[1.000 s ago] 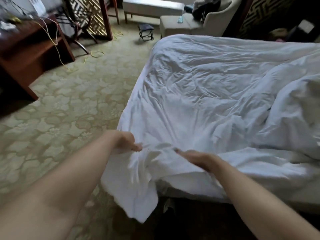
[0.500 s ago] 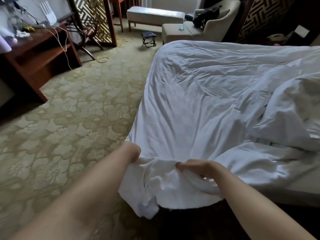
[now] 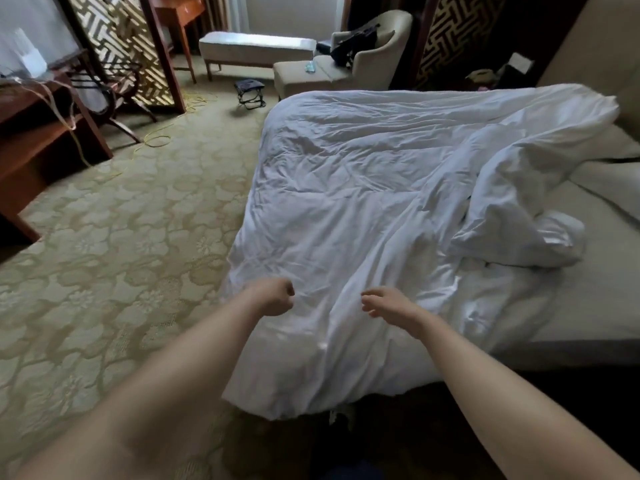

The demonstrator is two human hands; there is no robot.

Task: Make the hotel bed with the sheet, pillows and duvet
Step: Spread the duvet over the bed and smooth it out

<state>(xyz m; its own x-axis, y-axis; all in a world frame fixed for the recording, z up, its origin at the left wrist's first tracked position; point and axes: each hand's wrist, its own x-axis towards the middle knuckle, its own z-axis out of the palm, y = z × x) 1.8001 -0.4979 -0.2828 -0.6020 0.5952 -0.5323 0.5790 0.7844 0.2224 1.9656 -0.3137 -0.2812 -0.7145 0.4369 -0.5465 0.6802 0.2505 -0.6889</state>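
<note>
A rumpled white duvet (image 3: 363, 188) covers the left part of the bed, and its near corner hangs over the bed's front corner toward the carpet. On the right it is bunched into a heap (image 3: 519, 220), leaving the bare cream mattress (image 3: 595, 299) showing. My left hand (image 3: 273, 296) hovers just over the duvet near the corner, its fingers curled into a fist with no cloth in it. My right hand (image 3: 388, 306) is a little to the right, its fingers loosely bent and holding nothing.
Patterned carpet (image 3: 121, 254) lies to the left of the bed. A wooden desk (image 3: 31, 140) and a folding rack (image 3: 114, 88) stand at the far left, with a yellow cable (image 3: 156, 140) on the floor. Beyond the bed are a bench (image 3: 256, 46), an armchair (image 3: 367, 53) and a small black stool (image 3: 249, 93).
Both hands gripped the duvet's near corner before. They have let it go and risen above it, and the corner now hangs down flatter over the bed corner.
</note>
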